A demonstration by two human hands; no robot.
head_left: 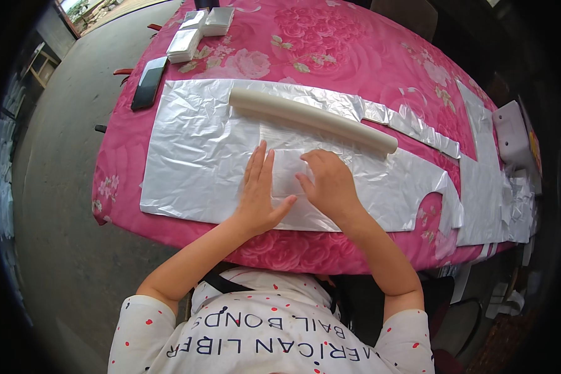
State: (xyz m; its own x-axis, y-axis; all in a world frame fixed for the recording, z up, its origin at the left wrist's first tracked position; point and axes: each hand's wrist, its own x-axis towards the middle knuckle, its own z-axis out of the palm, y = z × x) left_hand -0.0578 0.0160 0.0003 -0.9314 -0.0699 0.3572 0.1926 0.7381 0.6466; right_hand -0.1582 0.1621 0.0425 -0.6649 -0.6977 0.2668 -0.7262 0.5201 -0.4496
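Note:
My left hand (258, 193) lies flat with its fingers stretched out on a large silvery-white plastic bag (193, 156). Just to its right, my right hand (331, 185) has bent fingers, with the thumb and forefinger apart; I see nothing held in it. Between the hands is a small translucent film piece (286, 179), flat on the bag and partly covered by the left hand. Beyond both hands a long off-white tube (311, 118) rests slantwise across the bag. The bag's right end has a curved cut-out between its handles.
A pink flowered tablecloth (361, 50) covers the table. Farther off stand small white packets (184, 45) in stacks, and a dark phone (149, 83) lies at the left edge. To the right are more silvery plastic sheets (480, 193) and a white box (512, 134).

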